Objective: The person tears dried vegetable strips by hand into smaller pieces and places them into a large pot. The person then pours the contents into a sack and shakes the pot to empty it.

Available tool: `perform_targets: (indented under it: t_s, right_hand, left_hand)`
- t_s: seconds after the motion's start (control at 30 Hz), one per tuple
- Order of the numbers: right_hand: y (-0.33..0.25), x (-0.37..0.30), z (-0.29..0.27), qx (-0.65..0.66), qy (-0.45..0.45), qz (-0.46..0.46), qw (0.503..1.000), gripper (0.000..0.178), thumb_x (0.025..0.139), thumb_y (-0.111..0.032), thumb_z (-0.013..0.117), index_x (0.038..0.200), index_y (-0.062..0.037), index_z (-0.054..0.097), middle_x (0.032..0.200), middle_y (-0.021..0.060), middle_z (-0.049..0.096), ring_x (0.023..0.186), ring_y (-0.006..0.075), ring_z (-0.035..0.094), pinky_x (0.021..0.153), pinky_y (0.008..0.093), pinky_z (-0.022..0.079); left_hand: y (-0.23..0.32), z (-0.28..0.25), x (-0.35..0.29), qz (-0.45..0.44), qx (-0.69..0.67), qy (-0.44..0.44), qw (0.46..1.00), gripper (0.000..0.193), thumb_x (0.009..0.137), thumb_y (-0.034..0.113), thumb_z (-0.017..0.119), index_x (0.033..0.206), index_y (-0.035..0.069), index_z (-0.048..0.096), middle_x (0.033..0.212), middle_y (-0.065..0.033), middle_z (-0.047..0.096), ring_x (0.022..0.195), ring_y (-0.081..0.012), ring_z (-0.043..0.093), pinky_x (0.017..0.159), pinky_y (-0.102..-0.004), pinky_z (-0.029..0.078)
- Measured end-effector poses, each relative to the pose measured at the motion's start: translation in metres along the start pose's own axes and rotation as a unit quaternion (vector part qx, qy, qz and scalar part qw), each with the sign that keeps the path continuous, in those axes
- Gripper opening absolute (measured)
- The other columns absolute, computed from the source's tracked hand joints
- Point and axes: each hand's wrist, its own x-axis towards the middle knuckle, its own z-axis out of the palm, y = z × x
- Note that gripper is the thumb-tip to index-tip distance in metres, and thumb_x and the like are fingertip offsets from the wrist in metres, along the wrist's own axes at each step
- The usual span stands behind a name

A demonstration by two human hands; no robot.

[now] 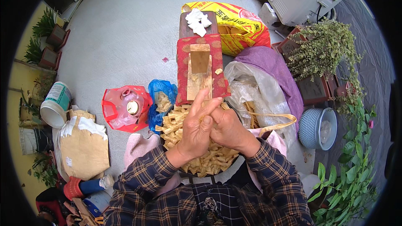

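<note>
My left hand (194, 129) and my right hand (229, 129) press together above a dark round basin (187, 173). The left index finger stretches forward while its thumb bends in against the right hand. Curled right fingers meet the left palm, and whatever lies between the hands is hidden. Small tan folded knots (209, 159), much like dried tofu-skin knots, fill the basin. Just beyond my fingertips is a wooden stand (200, 58) with an upright block, on a red patterned cloth (183, 62). A tan strip (289, 119) loops out beside my right hand.
White crumpled tissue (199, 21) tops the far end of the bench. A yellow-red sack (247, 29), a clear plastic bag (251, 81) and a blue pot (310, 127) stand right. Red (111, 109) and blue (161, 87) bags lie left. Leafy plants (331, 50) line the right side.
</note>
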Motion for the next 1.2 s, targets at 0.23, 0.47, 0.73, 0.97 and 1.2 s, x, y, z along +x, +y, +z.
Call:
perform_targets:
  t_s: [0.23, 0.47, 0.73, 0.97, 1.2]
  right_hand:
    - [0.017, 0.002, 0.01, 0.183, 0.029, 0.046, 0.982, 0.021, 0.09, -0.022, 0.052, 0.084, -0.0024, 0.05, 0.053, 0.0015, 0.048, 0.044, 0.0126, 0.045, 0.041, 0.03, 0.036]
    - [0.012, 0.002, -0.018, 0.596, -0.206, 0.38, 0.677, 0.027, 0.094, -0.031, 0.043, 0.08, -0.0087, 0.048, 0.047, -0.0056, 0.032, 0.036, 0.0038, 0.028, 0.035, 0.0188, 0.023]
    - [0.002, 0.007, -0.014, 0.36, -0.026, 0.226, 0.905, 0.015, 0.08, -0.01, 0.064, 0.091, -0.0018, 0.057, 0.073, -0.0024, 0.055, 0.067, 0.0012, 0.048, 0.056, 0.0158, 0.039]
    - [0.021, 0.006, -0.028, 0.456, -0.156, 0.296, 0.825, 0.02, 0.081, -0.015, 0.066, 0.093, 0.0012, 0.063, 0.065, -0.0026, 0.053, 0.051, 0.0017, 0.043, 0.045, 0.0167, 0.035]
    - [0.019, 0.002, -0.016, 0.552, -0.084, 0.279, 0.781, 0.023, 0.085, -0.019, 0.062, 0.097, 0.001, 0.061, 0.063, -0.0042, 0.049, 0.047, 0.0014, 0.038, 0.041, 0.0169, 0.029]
  left_hand:
    - [-0.004, -0.014, 0.009, -0.205, 0.015, -0.028, 0.978, 0.029, 0.067, -0.005, 0.051, 0.093, 0.001, 0.061, 0.123, -0.0187, 0.046, 0.101, -0.0245, 0.052, 0.085, -0.0349, 0.041]
    - [0.002, -0.021, 0.021, 0.194, 0.149, -0.007, 0.97, 0.014, 0.061, -0.006, 0.047, 0.074, 0.0, 0.05, 0.096, -0.0185, 0.057, 0.083, -0.0346, 0.056, 0.079, -0.0376, 0.044]
    - [-0.006, -0.021, 0.009, -0.024, 0.074, 0.013, 0.997, 0.008, 0.072, -0.004, 0.043, 0.077, 0.001, 0.048, 0.061, -0.0091, 0.047, 0.05, -0.0173, 0.046, 0.047, -0.0295, 0.038]
    - [-0.014, -0.024, 0.014, -0.035, 0.106, 0.009, 0.994, 0.002, 0.075, 0.0, 0.051, 0.074, 0.002, 0.051, 0.057, -0.0059, 0.048, 0.048, -0.0152, 0.044, 0.046, -0.0275, 0.037]
    - [-0.008, -0.037, 0.019, -0.061, 0.147, -0.063, 0.985, 0.006, 0.073, 0.001, 0.058, 0.07, 0.001, 0.052, 0.056, -0.0036, 0.05, 0.049, -0.0089, 0.045, 0.045, -0.0248, 0.036]
